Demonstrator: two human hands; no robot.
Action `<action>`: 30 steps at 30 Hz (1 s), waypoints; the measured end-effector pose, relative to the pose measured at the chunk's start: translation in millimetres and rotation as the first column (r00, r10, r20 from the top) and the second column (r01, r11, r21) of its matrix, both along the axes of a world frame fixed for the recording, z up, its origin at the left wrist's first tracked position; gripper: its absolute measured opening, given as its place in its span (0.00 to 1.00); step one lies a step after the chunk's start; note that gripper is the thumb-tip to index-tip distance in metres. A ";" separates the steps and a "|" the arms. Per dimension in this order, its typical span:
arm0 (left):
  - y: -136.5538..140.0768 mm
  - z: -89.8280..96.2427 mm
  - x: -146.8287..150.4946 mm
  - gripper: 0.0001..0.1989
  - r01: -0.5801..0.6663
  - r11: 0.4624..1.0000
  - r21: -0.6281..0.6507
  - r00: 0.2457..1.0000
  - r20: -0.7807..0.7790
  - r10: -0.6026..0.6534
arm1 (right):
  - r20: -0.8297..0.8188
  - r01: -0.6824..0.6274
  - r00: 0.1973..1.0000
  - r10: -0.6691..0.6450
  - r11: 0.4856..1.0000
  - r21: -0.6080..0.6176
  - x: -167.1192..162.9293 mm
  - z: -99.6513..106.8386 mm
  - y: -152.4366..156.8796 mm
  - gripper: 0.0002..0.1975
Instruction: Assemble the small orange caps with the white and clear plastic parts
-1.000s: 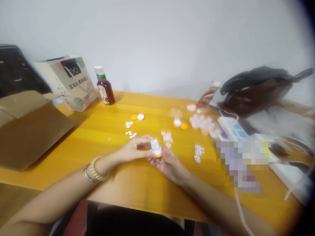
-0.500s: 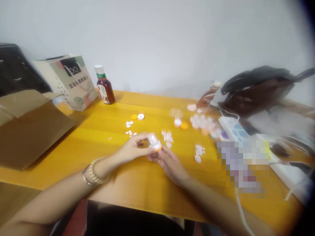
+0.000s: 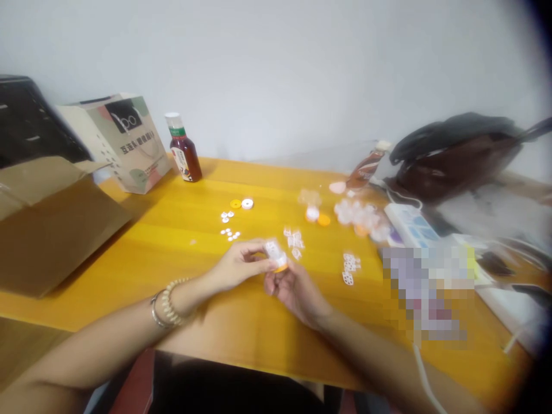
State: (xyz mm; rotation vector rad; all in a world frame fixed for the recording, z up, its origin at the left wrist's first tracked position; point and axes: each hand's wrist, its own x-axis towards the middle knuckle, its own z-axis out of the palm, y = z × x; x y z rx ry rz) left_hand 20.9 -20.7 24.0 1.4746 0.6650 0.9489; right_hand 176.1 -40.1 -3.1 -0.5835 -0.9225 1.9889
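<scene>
Between my hands, just above the table, is a small white and clear plastic piece with an orange base (image 3: 276, 256). My left hand (image 3: 244, 263) pinches it between thumb and fingers from the left. From below right, the fingertips of my right hand (image 3: 297, 290) close against its orange base. Beyond my hands lie small white discs (image 3: 230, 234) in loose groups, with a yellow ring (image 3: 236, 203) and a white ring (image 3: 247, 203) side by side. Flat white spoked pieces (image 3: 294, 238) lie just past my right hand, and more spoked pieces (image 3: 348, 269) sit farther right.
A cardboard box (image 3: 64, 230), a paper bag (image 3: 133, 144) and a sauce-coloured bottle (image 3: 186, 152) stand at the left. Blurred clear plastic parts (image 3: 356, 213), a second bottle (image 3: 366, 168), a dark bag (image 3: 457, 155) and a white power strip (image 3: 411, 224) are at the right.
Both hands and the held piece have shifted slightly right and down. The right fingers have curled a little more beneath the piece. The things on the table look unmoved.
</scene>
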 end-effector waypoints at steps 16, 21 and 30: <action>6.3 -2.6 -7.8 0.11 -0.164 0.978 0.133 0.961 -0.203 0.188 | 0.177 0.152 0.967 -0.184 0.972 0.178 6.1 -3.0 8.9 0.13; 6.1 -3.4 -7.0 0.11 -0.156 0.977 0.143 0.968 -0.172 0.180 | 0.075 0.045 0.996 -0.043 0.998 -0.032 8.6 -2.2 8.5 0.13; 8.6 -5.0 -9.1 0.11 -0.169 0.957 0.234 0.939 -0.256 0.228 | 0.095 0.164 0.981 -0.168 0.985 0.046 6.9 2.1 5.4 0.11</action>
